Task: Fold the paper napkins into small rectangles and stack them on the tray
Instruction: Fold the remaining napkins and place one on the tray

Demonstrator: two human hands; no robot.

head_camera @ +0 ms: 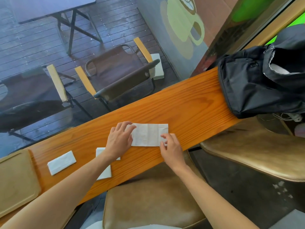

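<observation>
A white paper napkin (148, 134) lies spread as a long strip on the wooden counter (189, 103). My left hand (119, 139) presses flat on its left end. At the napkin's right end, my right hand (170, 146) pinches the near corner between thumb and fingers. One folded small napkin (61, 162) rests on the counter to the left. Another white napkin (105, 174) lies partly hidden under my left forearm. A tan tray (16, 182) sits at the far left with nothing on it.
A black backpack (257, 83) occupies the counter's right end. Brown padded stools (148, 204) stand below the counter's near edge. Beyond the glass are folding chairs (118, 76) and a table on a deck.
</observation>
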